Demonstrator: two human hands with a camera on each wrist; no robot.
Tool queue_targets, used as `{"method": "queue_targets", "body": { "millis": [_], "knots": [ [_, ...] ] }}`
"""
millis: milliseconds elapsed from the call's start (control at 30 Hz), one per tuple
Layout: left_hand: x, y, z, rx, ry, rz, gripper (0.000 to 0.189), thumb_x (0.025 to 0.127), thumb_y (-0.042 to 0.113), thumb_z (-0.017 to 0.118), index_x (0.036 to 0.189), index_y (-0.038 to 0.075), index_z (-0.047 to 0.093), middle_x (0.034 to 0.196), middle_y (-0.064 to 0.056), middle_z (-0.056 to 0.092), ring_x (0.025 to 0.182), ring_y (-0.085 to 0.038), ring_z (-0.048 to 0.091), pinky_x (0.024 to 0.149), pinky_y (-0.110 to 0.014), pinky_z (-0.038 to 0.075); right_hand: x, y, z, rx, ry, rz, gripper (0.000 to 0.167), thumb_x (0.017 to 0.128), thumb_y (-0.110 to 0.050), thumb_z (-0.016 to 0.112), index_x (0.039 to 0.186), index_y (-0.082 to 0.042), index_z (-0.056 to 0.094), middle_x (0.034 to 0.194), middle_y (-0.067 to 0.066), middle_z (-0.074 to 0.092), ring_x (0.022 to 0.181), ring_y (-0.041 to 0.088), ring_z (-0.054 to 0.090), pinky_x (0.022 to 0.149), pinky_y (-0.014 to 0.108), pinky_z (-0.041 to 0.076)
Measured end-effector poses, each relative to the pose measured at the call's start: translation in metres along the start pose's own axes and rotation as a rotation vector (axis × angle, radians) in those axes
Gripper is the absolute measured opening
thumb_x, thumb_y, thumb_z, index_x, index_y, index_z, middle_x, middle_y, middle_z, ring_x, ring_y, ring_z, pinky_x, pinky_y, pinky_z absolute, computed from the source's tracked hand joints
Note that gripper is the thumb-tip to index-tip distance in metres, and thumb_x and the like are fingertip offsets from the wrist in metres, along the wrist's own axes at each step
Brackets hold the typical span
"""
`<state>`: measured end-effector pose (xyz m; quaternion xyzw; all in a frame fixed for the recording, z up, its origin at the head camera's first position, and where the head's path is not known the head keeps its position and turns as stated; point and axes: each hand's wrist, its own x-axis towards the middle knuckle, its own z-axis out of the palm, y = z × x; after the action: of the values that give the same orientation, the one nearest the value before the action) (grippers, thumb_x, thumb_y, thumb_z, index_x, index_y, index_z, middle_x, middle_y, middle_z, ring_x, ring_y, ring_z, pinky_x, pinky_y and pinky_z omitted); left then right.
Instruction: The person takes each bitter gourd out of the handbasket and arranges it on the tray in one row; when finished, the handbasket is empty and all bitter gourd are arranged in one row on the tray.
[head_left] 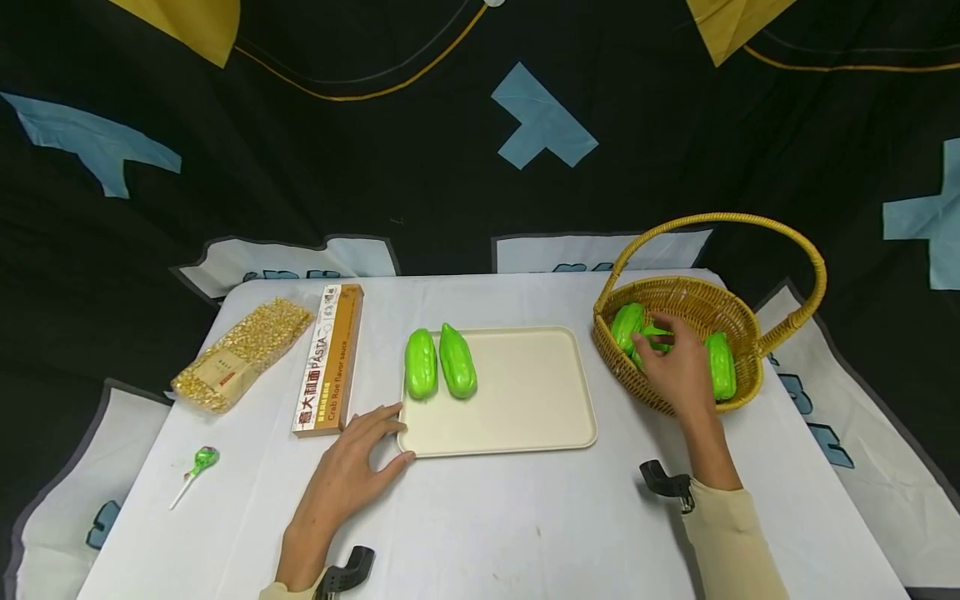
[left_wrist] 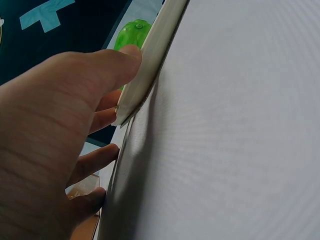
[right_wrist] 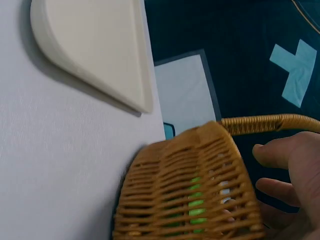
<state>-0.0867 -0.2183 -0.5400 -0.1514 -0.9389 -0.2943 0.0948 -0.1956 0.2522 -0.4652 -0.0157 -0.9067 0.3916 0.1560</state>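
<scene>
"Green shows between the thumb and fingers of the right hand [head_left: 678,362]. Are they gripping?"

"No, they look released: the right wrist view has the thumb and fingertips loosely bent and apart. From the head view, they hang over a green vegetable [head_left: 658,337] inside the basket [head_left: 686,293]."

"Anything beside it in there?"

"A second vegetable [head_left: 627,323] by the left wall, partly hidden, and a third vegetable [head_left: 721,367] on the right. The woven handle [head_left: 813,287] arches above them."

"And the left hand [head_left: 352,467]?"

"Relaxed, fingers spread fairly straight. It spans the near left corner of the cream tray [head_left: 532,392], thumb touching the near rim, fingertips at the left one."

"What lies on that?"

"Two more, side by side at its left end: a rounded vegetable [head_left: 421,364] and a pointed vegetable [head_left: 457,361]."

"Farther out?"

"The pasta box [head_left: 330,358] just left of the tray, then a bag of yellow kernels [head_left: 255,342], with a lollipop [head_left: 204,460] nearer the person. All rest on the white table [head_left: 487,525], before a dark cloth [head_left: 420,183]."
</scene>
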Motion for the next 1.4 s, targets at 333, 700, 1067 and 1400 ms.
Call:
{"method": "queue_targets", "body": {
  "millis": [333, 700, 1067, 1400],
  "knots": [
    [0.000, -0.001, 0.001, -0.001, 0.007, 0.004, 0.042, 0.085, 0.028, 0.094, 0.119, 0.012, 0.075, 0.154, -0.007, 0.062, 0.144, -0.035, 0.056, 0.127, -0.064, 0.034, 0.000, 0.011, -0.010, -0.060, -0.024, 0.048, 0.056, 0.104, -0.022, 0.072, 0.150, 0.003, 0.055, 0.142, 0.030, 0.062, 0.126, 0.049, 0.064, 0.099, 0.066, 0.056],
    [0.000, -0.003, 0.002, -0.003, 0.008, -0.002, 0.042, 0.086, 0.029, 0.094, 0.120, 0.012, 0.076, 0.154, -0.006, 0.062, 0.144, -0.034, 0.055, 0.128, -0.063, 0.033, 0.008, 0.011, -0.011, -0.120, -0.108, 0.088, 0.058, 0.103, -0.019, 0.072, 0.153, 0.003, 0.053, 0.146, 0.034, 0.057, 0.133, 0.052, 0.055, 0.108, 0.069, 0.049],
    [-0.001, -0.002, 0.001, -0.001, 0.013, 0.007, 0.043, 0.086, 0.029, 0.094, 0.120, 0.011, 0.075, 0.154, -0.007, 0.063, 0.144, -0.035, 0.056, 0.127, -0.064, 0.033, 0.022, 0.016, -0.007, -0.210, -0.215, 0.132, 0.069, 0.100, -0.020, 0.073, 0.156, 0.008, 0.044, 0.154, 0.037, 0.047, 0.145, 0.057, 0.041, 0.120, 0.073, 0.036],
    [-0.001, -0.002, 0.000, -0.005, 0.001, 0.002, 0.042, 0.087, 0.030, 0.093, 0.120, 0.012, 0.075, 0.154, -0.005, 0.062, 0.144, -0.034, 0.055, 0.128, -0.062, 0.033, 0.030, 0.019, -0.006, -0.236, -0.266, 0.151, 0.076, 0.100, -0.022, 0.074, 0.157, 0.013, 0.038, 0.154, 0.042, 0.042, 0.147, 0.059, 0.036, 0.122, 0.074, 0.033]
  ]
}}
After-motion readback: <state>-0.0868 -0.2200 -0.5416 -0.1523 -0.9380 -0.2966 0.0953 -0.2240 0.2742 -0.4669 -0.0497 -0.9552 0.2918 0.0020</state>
